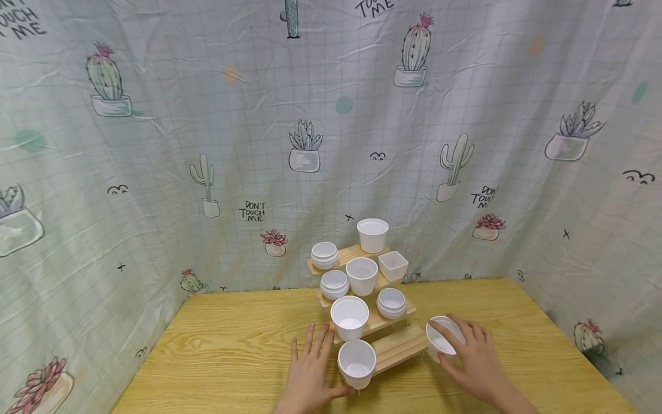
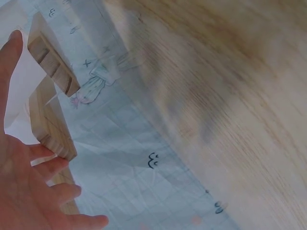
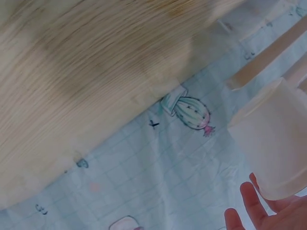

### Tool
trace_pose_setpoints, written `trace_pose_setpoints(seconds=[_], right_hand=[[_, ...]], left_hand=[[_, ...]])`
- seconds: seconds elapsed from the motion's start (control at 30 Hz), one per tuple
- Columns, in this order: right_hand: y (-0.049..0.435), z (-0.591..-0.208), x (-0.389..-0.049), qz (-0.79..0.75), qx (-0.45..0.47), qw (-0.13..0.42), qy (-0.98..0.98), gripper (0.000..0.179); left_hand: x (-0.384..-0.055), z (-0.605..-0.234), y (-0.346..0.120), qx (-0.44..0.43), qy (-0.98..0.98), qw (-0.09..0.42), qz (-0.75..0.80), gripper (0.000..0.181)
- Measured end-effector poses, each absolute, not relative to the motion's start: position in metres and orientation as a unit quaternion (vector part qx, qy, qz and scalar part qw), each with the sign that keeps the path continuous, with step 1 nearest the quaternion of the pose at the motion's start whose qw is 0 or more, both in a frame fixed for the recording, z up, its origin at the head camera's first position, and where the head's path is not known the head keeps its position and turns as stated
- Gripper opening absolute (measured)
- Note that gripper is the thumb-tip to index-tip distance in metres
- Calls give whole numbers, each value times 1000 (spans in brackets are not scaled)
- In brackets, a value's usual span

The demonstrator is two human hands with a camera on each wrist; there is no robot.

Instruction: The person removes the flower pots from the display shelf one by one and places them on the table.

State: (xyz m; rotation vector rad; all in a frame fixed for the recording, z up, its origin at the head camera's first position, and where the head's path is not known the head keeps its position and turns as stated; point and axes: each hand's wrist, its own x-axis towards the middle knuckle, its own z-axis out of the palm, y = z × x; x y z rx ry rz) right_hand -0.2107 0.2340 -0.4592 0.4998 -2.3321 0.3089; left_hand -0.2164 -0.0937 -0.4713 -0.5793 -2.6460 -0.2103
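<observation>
One cup [image 1: 439,344] in right hand [image 1: 478,363]; inside: head view only.

Between and beyond the left hand [image 1: 310,371] and right hand [image 1: 478,363], one four-step rack [image 1: 400,348] bears four tall cups [image 1: 361,279], three squat tubs [image 1: 391,307] and one square pot [image 1: 393,269], with a fifth cup [image 1: 438,344] in the right hand.

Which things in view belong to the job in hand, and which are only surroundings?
Part of the job:
- white cup, gripped by the right hand
- stepped wooden stand, with the left hand at its left side
- eight white pots on its tiers

Only surroundings:
- wooden table under the stand
- cactus-print curtain behind
</observation>
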Motion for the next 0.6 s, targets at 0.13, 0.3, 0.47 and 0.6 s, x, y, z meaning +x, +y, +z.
trace_pose_setpoints(seconds=[0.13, 0.3, 0.47, 0.6], right_hand=[[240, -460, -212, 122, 181, 357, -908, 63], [249, -460, -213, 125, 173, 352, -911, 62], [257, -459, -217, 124, 166, 353, -912, 64], [262, -459, -222, 129, 161, 355, -912, 65]], left_hand=[[-216, -470, -94, -209, -952, 209, -78, 113], [-215, -470, -94, -208, -953, 209, -76, 113], [-215, -470, -93, -207, -953, 208, -80, 114], [-215, -470, -93, -207, -952, 206, -88, 114]])
